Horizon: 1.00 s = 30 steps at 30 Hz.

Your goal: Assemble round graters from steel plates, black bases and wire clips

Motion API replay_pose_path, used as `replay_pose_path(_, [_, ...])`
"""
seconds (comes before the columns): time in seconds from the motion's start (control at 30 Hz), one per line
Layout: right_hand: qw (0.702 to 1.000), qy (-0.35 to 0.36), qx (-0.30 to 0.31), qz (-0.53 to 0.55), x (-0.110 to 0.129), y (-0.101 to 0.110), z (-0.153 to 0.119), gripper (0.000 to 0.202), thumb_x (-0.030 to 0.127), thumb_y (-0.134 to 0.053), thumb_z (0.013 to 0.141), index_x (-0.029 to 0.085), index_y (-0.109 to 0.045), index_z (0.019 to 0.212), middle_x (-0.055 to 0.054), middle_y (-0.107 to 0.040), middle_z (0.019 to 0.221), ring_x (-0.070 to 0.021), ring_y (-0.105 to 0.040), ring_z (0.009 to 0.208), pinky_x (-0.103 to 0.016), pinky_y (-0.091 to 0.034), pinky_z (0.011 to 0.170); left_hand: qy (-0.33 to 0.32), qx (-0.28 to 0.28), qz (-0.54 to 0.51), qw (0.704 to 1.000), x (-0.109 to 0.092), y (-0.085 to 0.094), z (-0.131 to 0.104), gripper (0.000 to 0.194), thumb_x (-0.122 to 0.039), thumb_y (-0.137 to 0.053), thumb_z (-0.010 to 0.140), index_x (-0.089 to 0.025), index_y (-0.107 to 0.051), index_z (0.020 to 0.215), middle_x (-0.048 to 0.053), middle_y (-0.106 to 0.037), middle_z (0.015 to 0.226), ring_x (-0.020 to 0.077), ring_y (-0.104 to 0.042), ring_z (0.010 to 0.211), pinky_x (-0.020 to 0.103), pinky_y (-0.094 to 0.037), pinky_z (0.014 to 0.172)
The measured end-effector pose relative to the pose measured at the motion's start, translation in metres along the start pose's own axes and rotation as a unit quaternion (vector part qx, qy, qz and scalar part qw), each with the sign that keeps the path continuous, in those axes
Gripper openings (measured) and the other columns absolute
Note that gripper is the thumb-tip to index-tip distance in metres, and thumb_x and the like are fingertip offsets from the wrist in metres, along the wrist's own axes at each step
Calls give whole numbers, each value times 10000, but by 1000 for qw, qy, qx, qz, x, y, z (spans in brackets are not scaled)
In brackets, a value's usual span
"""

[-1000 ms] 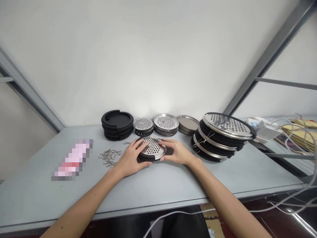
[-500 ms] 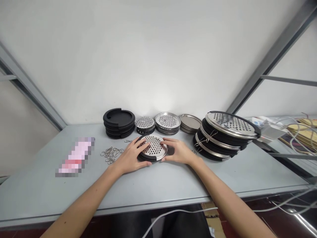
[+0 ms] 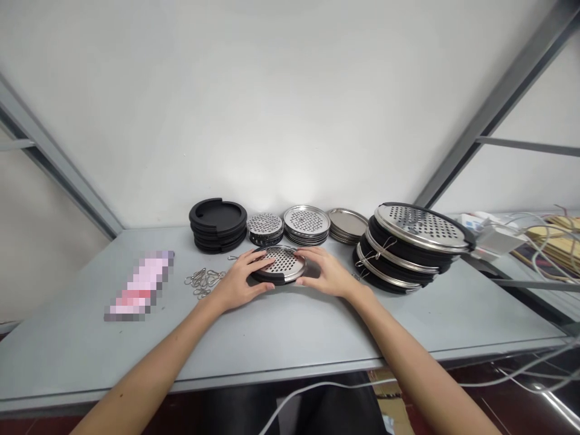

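Between my hands is a round disc (image 3: 284, 263) with a perforated silver plate in a black rim. My left hand (image 3: 244, 280) grips its left edge, fingers over the top and thumb at the front. On the right edge my right hand (image 3: 325, 272) holds it the same way. Behind it stand a stack of black round holders (image 3: 218, 220), a stack of small perforated discs (image 3: 265, 225), a stack of larger perforated discs (image 3: 307, 222) and a stack of plain metal plates (image 3: 348, 223). Several metal clips (image 3: 203, 279) lie left of my left hand.
A tall leaning stack of assembled black-and-silver discs (image 3: 408, 248) stands to the right. A blurred pink item (image 3: 142, 285) lies on the grey table (image 3: 281, 344) at left. White boxes (image 3: 501, 235) and cables are at far right.
The disc between my hands has tilted flatter, its front edge higher in view. Both hands have shifted slightly with it and still hold it.
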State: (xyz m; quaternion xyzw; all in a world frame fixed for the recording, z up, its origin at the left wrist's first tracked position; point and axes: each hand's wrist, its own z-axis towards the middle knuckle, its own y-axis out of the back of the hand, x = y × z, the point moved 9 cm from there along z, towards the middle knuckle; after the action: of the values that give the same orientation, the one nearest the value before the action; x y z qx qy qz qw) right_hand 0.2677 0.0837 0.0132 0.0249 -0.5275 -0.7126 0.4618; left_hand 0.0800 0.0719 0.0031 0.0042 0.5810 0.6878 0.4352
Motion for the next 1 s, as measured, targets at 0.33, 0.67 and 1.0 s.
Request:
replay_pose_path(0.33, [993,92,-49,59,12,6,1,388,264,-681,833,227,-641,1217,-104,-688,1190,-269,-592,1150,-486,-469,1005,-27,-11,-98,995,-7,4,2,620,-501,-624,866,-220,-482,1401,118,-522,1415,300,-477,1306,442,-361,1111])
replay_pose_path(0.67, [975,-25,-157,158,-5,22,-2,254,295,-720,789,208,-690,1026,-73,-727,1024,-233,-657,959,-383,-499,894,10,-39,-112,993,-5,11,3,522,-439,-592,895,-192,-503,1347,116,-621,1286,275,-590,1163,423,-440,1019])
replay_pose_path(1.0, [883,-213,-161,387,-43,9,-5,355,518,-651,806,172,-706,866,-42,-715,824,-195,-634,743,-299,-496,678,-23,-92,-28,995,-10,22,0,585,-398,-654,859,-223,-446,1378,89,-647,1194,249,-604,1125,431,-455,1006])
